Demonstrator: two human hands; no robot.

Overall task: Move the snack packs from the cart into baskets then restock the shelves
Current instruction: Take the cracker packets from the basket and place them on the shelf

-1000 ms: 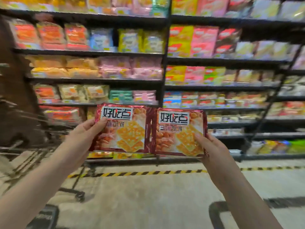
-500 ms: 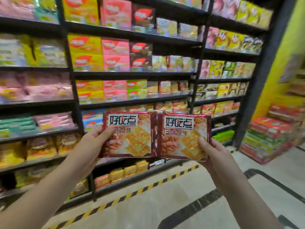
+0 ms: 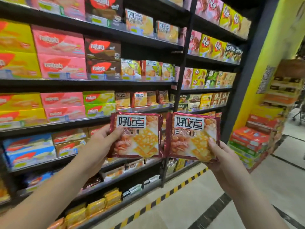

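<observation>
Two flat dark-red foil snack packs, each printed with square crackers and almonds under a white label, are held up side by side, upright and face-on to the head camera, in front of tall black metal shelves [image 3: 92,84]. The left pack [image 3: 142,139] is gripped at its left edge by the left hand [image 3: 99,143]: the thumb [image 3: 118,132] is laid across the printed front, and the remaining fingers are hidden behind the wrapper. The right pack [image 3: 189,136] is pinched near its lower right corner by the right hand [image 3: 222,157], with the thumb [image 3: 212,143] pressed on the front and the other fingers tucked out of sight behind. The inner edges of the two packs are brought close together; whether they touch cannot be told. The shelves behind are stocked with pink, yellow and brown wafer boxes [image 3: 61,53] to the left and smaller biscuit packs [image 3: 140,25] further right. A yellow-and-black striped line [image 3: 165,195] is seen on the pale floor along the foot of the shelves, and stacked red and green cartons [image 3: 250,141] are set against a yellow wall [image 3: 270,66] at the right.
</observation>
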